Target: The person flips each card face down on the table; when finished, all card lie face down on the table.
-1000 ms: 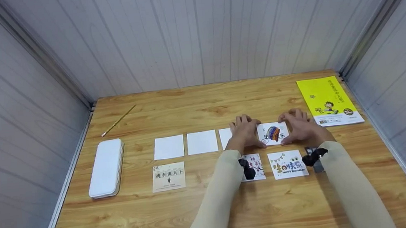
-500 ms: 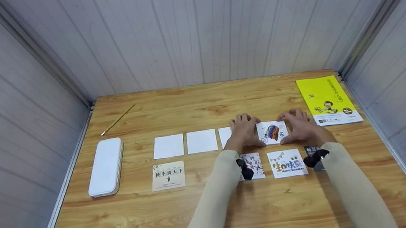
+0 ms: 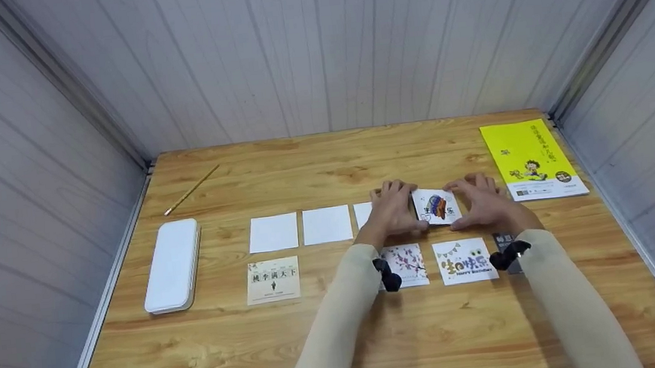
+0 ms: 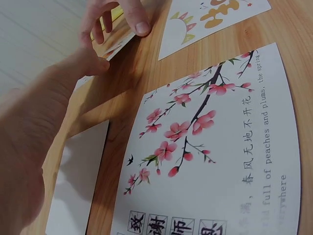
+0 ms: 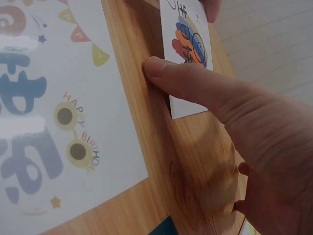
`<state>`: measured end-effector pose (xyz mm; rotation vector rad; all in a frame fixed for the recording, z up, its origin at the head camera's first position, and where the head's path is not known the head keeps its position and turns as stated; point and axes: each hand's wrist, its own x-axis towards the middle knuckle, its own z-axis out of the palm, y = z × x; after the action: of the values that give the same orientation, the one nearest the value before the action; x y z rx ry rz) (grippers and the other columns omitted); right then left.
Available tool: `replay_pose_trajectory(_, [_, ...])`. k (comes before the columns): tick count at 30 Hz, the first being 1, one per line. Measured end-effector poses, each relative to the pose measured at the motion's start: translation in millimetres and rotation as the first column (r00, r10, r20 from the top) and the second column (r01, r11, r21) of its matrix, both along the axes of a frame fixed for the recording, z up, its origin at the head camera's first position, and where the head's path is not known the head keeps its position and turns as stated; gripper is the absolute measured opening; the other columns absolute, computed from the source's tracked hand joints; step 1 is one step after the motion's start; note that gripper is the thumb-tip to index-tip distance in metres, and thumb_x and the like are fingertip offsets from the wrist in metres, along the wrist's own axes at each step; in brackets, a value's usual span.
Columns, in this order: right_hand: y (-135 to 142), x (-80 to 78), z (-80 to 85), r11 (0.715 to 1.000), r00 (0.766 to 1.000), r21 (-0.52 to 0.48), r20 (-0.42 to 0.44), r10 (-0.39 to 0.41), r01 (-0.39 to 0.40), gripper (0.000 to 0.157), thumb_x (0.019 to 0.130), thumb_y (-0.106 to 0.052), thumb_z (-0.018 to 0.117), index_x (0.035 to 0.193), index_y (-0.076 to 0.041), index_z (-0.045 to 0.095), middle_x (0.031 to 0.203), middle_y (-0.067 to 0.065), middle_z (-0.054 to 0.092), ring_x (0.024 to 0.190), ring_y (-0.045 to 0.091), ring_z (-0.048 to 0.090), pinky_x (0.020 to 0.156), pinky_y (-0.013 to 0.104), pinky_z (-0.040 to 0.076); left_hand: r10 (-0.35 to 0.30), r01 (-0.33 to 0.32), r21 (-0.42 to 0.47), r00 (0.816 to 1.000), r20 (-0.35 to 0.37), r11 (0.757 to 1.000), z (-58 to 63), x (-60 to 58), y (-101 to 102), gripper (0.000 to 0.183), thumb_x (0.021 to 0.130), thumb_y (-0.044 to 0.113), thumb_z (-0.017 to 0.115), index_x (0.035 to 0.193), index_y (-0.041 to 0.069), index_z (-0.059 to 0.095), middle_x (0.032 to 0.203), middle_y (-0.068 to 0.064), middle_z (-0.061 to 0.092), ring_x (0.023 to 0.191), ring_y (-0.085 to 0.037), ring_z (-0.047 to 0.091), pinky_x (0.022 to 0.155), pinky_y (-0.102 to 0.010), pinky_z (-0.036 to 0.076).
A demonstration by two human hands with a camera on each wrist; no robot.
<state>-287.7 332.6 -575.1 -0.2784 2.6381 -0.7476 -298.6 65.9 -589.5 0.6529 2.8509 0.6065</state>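
Observation:
In the head view, a small white card [image 3: 436,205] with a colourful painted motif and dark Chinese characters is held between both hands, turned slightly askew. My left hand [image 3: 394,207] grips its left side, thumb at the near corner and a finger at the far one. On the opposite side my right hand [image 3: 482,202] grips it likewise, with the thumb by the near edge in the right wrist view. A blank white card [image 3: 364,213] lies partly under the left hand. Nearer the body are a blossom card [image 3: 405,265] and a birthday card [image 3: 465,261].
Two blank cards [image 3: 273,232] lie to the left, above a beige card [image 3: 272,280] with Chinese characters. A dark card [image 3: 503,243] is partly hidden by the right wrist. A white case [image 3: 173,265], a pencil [image 3: 191,190] and a yellow book [image 3: 532,158] lie around them.
The painted card has turned slightly clockwise and shifted a little away from the body, between both hands. The hands have barely moved; the whole view shifts slightly.

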Motion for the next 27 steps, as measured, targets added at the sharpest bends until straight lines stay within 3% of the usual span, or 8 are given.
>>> replay_pose_trajectory(5, [-3,-1.7,-0.8,1.0,1.0,0.01,-0.012,0.016,-0.016,0.1,0.082,-0.053,0.098,0.165,-0.024,0.049,0.182,0.036,0.006,0.166,0.061,0.003,0.125,0.088,0.008,-0.024,0.023,0.088,1.0,0.015,0.996,6.8,2.6,-3,0.102,0.088,0.052,0.093,0.173,0.023,0.045,0.166,-0.005,0.055,0.153,-0.025,0.048,0.12,-0.048,0.041])
replay_pose_trajectory(12, [-7,-3.8,-1.7,1.0,0.999,-0.006,-0.022,0.03,-0.03,0.098,0.084,-0.054,0.096,0.164,-0.024,0.048,0.181,0.034,0.011,0.166,0.059,0.005,0.123,0.091,0.009,-0.062,0.043,0.256,0.996,0.065,0.966,13.8,2.9,-6,0.109,0.089,0.035,0.097,0.177,0.02,0.036,0.166,-0.006,0.052,0.154,-0.025,0.048,0.129,-0.049,0.043])
replay_pose_trajectory(15, [-10,-4.4,-1.8,0.999,0.999,-0.015,-0.029,0.044,-0.045,0.098,0.084,-0.054,0.095,0.164,-0.022,0.049,0.179,0.035,0.015,0.164,0.059,0.008,0.123,0.091,0.01,-0.056,0.022,0.325,0.994,0.096,0.946,14.1,1.5,-6,0.109,0.089,0.031,0.097,0.177,0.018,0.035,0.164,-0.006,0.055,0.156,-0.026,0.049,0.132,-0.048,0.042])
replay_pose_trajectory(23, [-16,-2.0,-2.0,0.998,0.997,-0.031,-0.048,0.058,-0.059,0.098,0.085,-0.055,0.095,0.165,-0.022,0.049,0.179,0.03,0.022,0.164,0.056,0.014,0.124,0.086,0.015,-0.054,-0.056,0.499,0.978,0.203,0.865,13.1,2.6,-5,0.109,0.089,0.025,0.098,0.177,0.014,0.035,0.162,-0.007,0.058,0.156,-0.026,0.05,0.134,-0.045,0.041])
replay_pose_trajectory(27, [-17,-1.7,-5.1,0.997,0.996,-0.045,-0.062,0.059,-0.062,0.097,0.086,-0.055,0.094,0.165,-0.022,0.05,0.177,0.028,0.027,0.163,0.054,0.018,0.126,0.085,0.016,-0.066,-0.039,0.511,0.98,0.186,0.859,13.2,2.5,-3,0.107,0.089,0.026,0.098,0.175,0.011,0.038,0.161,-0.008,0.059,0.156,-0.027,0.05,0.134,-0.042,0.041])
